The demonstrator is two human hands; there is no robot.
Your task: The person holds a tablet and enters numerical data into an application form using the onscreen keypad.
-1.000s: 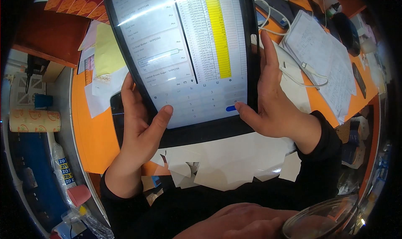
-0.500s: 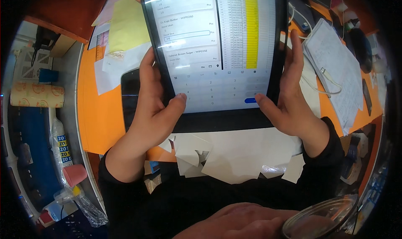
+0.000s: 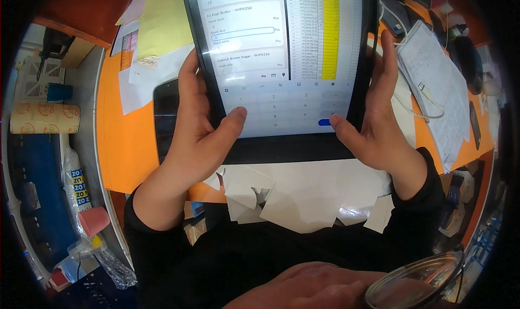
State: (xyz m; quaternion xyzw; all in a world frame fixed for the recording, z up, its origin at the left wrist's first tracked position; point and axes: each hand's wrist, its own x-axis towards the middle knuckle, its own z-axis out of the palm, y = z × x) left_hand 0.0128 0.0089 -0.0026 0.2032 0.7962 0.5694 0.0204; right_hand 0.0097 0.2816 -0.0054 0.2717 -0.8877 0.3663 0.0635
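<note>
A large black-framed tablet (image 3: pixel 276 106) is held up between my two hands. Its split screen has a form with boxes on the left, a table with a yellow column on the right, and a number keypad across the bottom. My left hand (image 3: pixel 203 130) grips the left edge, fingers behind it and thumb over the keypad's left side. Along the right edge my right hand (image 3: pixel 382 111) supports the tablet, fingers along its side. The right thumb is at the blue key in the keypad's lower right corner. One form box is outlined in blue.
Beneath the tablet is an orange desk (image 3: pixel 122 152) with white papers (image 3: pixel 303 195). A yellow sheet (image 3: pixel 162 25) lies at the far left. To the right are handwritten papers (image 3: pixel 428 81) with a white cable (image 3: pixel 430 95) across them. A pink cup (image 3: pixel 93 221) and a patterned roll (image 3: pixel 44 118) are off to the left.
The entry in the outlined box has become shorter. My left thumb has moved slightly up over the keypad, and the tablet sits a little higher in view.
</note>
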